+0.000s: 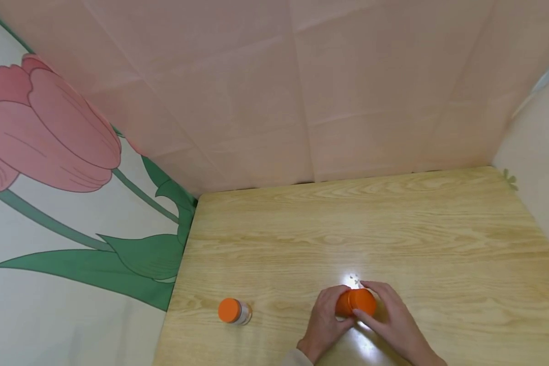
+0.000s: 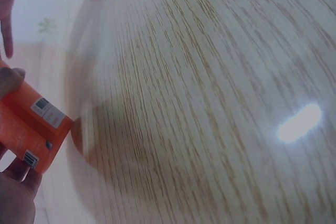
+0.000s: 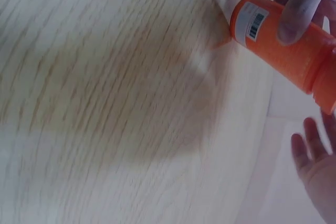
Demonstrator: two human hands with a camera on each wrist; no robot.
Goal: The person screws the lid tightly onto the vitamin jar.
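An orange bottle with an orange cap is tipped over in the head view, cap toward the right. My left hand grips its body, the thumb along it, as the right wrist view shows on the bottle with its white barcode label. Around the cap, my right hand is spread, thumb at the cap's lower edge and a forefinger just beyond its upper edge. In the right wrist view several fingers of that hand extend loosely, apart from the cap.
A small jar with an orange lid stands at the left on the wood-grain table. Behind the table hangs a pink cloth. A tulip-printed wall borders the left, a pale wall the right.
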